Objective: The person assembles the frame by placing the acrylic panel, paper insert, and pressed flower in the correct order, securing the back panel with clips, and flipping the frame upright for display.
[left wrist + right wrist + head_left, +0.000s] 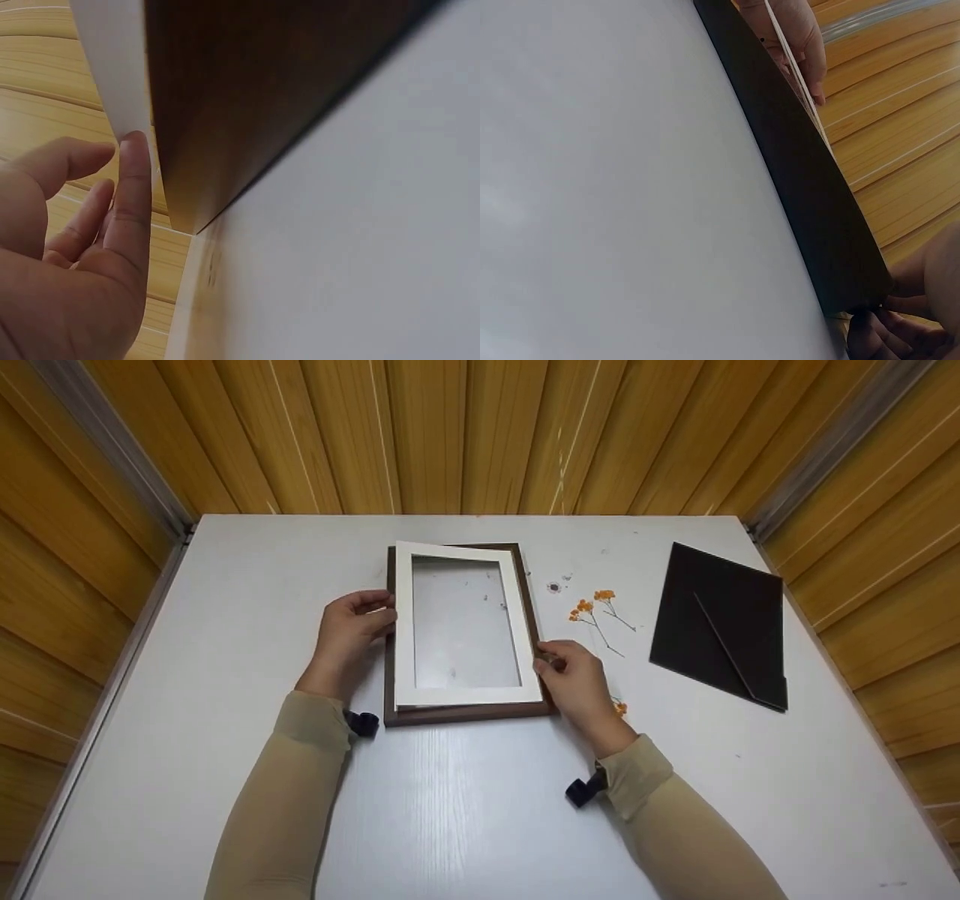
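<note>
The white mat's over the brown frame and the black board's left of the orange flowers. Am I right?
Not quite: the black board is right of the orange flowers, as the head view shows. The white mat is over the brown frame.

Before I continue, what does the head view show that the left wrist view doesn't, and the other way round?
Only the head view: the right hand at the brown frame, the orange flower sprigs, the black panel, and the white mat face-on.
Only the left wrist view: the palm side of the left hand and the frame's left outer side, up close.
Both: left hand, frame, mat, white table, wood-panelled wall.
</note>
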Motion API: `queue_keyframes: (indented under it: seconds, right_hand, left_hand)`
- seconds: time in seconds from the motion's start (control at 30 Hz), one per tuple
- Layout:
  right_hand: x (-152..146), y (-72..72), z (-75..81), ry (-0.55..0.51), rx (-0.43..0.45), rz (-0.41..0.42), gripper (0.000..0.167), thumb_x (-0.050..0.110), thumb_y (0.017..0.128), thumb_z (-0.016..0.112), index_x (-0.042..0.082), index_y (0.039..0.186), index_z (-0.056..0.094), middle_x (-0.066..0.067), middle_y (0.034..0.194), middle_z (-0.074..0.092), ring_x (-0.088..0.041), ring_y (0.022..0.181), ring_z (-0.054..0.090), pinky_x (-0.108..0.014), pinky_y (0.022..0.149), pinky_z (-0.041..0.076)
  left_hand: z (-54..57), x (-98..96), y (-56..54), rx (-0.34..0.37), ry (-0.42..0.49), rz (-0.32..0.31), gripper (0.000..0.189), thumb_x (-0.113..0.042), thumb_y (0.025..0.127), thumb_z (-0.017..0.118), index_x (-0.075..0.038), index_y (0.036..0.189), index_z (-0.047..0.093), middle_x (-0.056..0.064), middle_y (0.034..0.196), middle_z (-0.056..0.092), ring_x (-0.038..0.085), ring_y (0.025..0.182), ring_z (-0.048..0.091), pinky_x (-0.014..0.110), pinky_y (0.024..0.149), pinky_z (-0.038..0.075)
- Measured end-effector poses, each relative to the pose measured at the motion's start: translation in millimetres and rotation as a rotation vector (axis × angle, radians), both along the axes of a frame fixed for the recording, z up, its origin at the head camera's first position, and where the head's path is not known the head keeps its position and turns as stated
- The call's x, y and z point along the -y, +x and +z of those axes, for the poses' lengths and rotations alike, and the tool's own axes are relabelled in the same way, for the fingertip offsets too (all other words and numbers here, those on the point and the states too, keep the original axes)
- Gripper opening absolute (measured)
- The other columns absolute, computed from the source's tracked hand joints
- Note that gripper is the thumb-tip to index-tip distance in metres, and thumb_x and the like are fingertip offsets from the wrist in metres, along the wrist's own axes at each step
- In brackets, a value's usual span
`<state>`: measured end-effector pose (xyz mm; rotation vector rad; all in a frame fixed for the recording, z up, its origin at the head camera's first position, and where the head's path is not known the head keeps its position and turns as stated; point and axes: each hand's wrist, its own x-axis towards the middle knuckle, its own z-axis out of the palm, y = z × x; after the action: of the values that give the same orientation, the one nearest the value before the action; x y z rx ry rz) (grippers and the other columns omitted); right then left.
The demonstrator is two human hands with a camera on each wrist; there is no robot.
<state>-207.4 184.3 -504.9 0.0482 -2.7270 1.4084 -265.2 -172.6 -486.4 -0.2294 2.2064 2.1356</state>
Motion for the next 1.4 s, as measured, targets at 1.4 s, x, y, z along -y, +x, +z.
queue_keyframes:
  seconds: [1.4]
  right_hand:
    - [-115.2,7.7,51.9,0.29,0.099,0.081,0.025,0.016,0.104,0.079,0.005,0.125,0.086,-0.02,0.13,0.081,-0.024,0.101,0.064,-0.024,0.078,0.05]
  left_hand:
    - [-9.9,13.4,0.5,0.07,-0.297,-0.043,0.043,-0.015,0.102,0.08,-0.002,0.143,0.076,0.02,0.141,0.079,0.022,0.123,0.076,0.016,0.089,0.057]
